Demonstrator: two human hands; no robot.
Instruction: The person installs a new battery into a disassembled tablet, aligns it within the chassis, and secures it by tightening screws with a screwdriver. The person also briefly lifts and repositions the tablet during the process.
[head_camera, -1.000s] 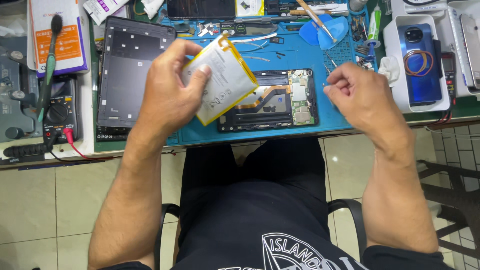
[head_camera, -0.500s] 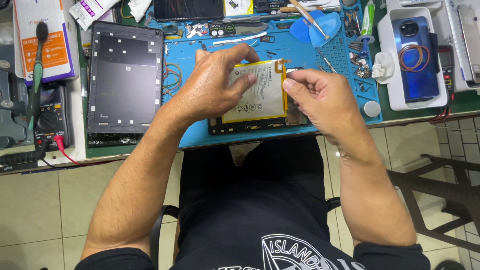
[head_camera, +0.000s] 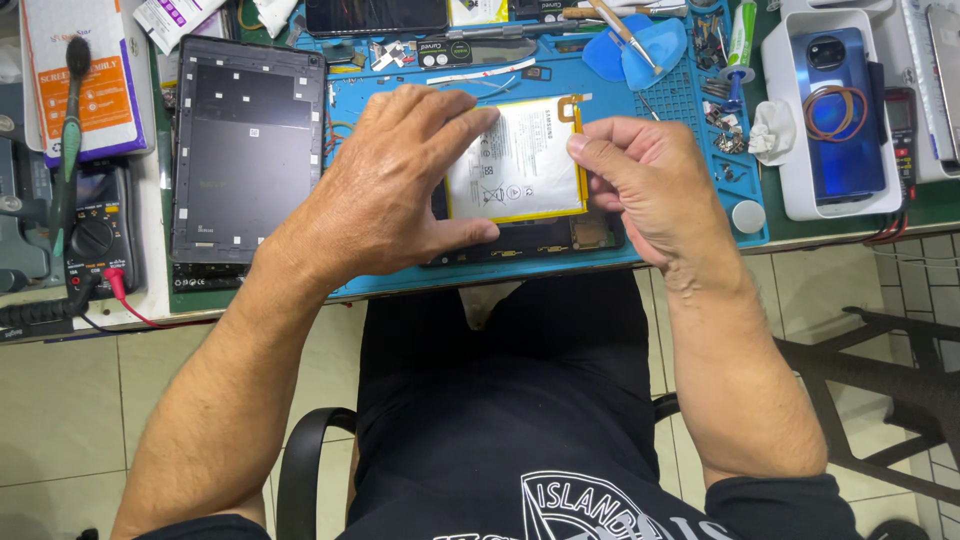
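Battery flat over open tablet at bench centre | left hand grips its 9 o'clock edge, right hand pinches 3 o'clock edge | I keep it level, unbent.

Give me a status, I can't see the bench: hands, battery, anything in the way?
Left hand and right hand both grip the flat battery. Battery over the open tablet body. Nothing between them.
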